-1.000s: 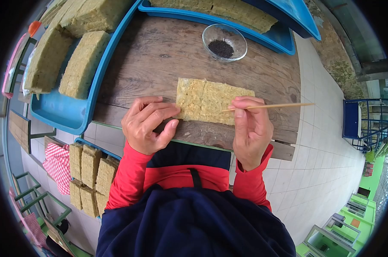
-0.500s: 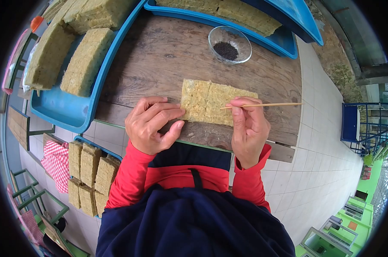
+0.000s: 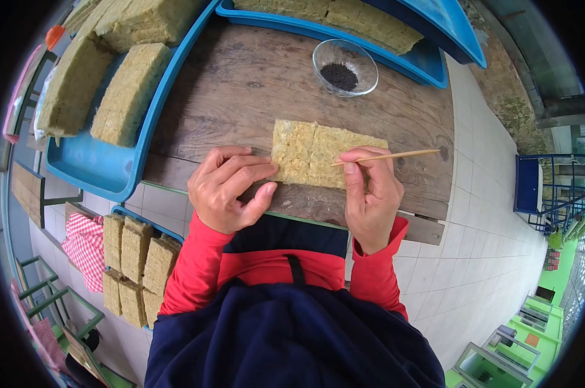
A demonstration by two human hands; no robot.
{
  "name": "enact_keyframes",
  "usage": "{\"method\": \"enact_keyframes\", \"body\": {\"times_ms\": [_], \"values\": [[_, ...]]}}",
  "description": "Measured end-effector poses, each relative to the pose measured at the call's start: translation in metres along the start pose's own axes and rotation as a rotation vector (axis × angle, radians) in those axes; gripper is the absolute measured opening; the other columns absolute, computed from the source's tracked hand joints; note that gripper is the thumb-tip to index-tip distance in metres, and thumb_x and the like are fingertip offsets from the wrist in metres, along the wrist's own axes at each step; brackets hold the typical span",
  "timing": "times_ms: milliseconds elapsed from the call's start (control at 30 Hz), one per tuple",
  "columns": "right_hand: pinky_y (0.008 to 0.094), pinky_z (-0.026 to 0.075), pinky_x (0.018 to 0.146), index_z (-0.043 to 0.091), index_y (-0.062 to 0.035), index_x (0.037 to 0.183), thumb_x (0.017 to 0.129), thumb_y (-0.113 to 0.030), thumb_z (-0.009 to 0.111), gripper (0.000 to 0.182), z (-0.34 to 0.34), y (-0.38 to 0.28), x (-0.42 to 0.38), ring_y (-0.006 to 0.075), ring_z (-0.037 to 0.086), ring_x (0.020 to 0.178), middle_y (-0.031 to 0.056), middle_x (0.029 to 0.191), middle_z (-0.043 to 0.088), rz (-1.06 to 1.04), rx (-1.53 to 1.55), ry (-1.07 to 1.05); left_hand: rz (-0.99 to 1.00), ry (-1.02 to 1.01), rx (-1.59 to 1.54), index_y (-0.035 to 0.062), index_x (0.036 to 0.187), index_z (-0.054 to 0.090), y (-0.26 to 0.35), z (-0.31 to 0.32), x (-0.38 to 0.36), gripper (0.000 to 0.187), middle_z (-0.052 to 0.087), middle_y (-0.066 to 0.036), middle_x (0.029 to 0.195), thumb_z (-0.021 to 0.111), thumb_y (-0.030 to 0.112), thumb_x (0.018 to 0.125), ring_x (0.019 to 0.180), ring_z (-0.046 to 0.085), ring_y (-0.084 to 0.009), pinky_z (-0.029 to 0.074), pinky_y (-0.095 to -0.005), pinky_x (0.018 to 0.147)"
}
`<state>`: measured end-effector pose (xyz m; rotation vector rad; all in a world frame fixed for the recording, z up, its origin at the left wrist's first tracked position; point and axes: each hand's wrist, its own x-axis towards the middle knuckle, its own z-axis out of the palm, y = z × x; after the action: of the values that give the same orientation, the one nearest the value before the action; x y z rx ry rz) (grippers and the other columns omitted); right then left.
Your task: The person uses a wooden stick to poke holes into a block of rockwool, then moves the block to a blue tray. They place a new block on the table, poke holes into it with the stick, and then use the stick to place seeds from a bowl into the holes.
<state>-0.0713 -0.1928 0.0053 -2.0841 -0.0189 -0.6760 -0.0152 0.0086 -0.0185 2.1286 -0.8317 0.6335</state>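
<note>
A yellowish fibrous slab [image 3: 305, 152], scored into blocks, lies on the wooden table [image 3: 254, 84] in front of me. My left hand [image 3: 231, 187] has its fingers apart, with fingertips touching the slab's left edge and nothing held. Pinched between thumb and fingers of my right hand [image 3: 373, 194] is a thin wooden stick [image 3: 402, 154]. Its tip points left, at or just over the slab's top face; exact contact cannot be made out. Beyond the slab, a glass bowl [image 3: 363, 68] holds small black grains [image 3: 339, 77].
Blue trays with fibrous slabs stand at the left [image 3: 137, 155] and along the back [image 3: 370, 40]. Lower left, another tray of blocks [image 3: 134, 249] sits beside a red checked cloth [image 3: 85, 242]. Tiled floor [image 3: 473, 213] lies to the right.
My right hand has shifted slightly left and the stick's outer end has tilted up and moved left. My left hand stays in place.
</note>
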Motion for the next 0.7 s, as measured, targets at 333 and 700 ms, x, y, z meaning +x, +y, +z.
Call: {"method": "enact_keyframes", "body": {"times_ms": [333, 700], "values": [[0.0317, 0.049, 0.075, 0.066, -0.002, 0.093, 0.085, 0.003, 0.062, 0.01, 0.001, -0.004, -0.005, 0.0255, 0.062, 0.087, 0.013, 0.09, 0.064, 0.025, 0.177, 0.114, -0.037, -0.038, -0.041, 0.0068, 0.082, 0.073, 0.002, -0.001, -0.002, 0.017, 0.072, -0.006, 0.085, 0.071, 0.019, 0.071, 0.086, 0.065, -0.0283, 0.052, -0.0359, 0.079], [0.034, 0.049, 0.077, 0.067, -0.0022, 0.09, 0.082, 0.004, 0.063, 0.011, 0.003, 0.0, -0.009, 0.0272, 0.063, 0.088, 0.014, 0.09, 0.064, 0.027, 0.2, 0.019, -0.029, -0.039, -0.04, 0.0073, 0.083, 0.073, 0.001, 0.0, -0.002, 0.016, 0.072, -0.006, 0.085, 0.07, 0.017, 0.07, 0.085, 0.065, -0.0281, 0.052, -0.0355, 0.078]]}}
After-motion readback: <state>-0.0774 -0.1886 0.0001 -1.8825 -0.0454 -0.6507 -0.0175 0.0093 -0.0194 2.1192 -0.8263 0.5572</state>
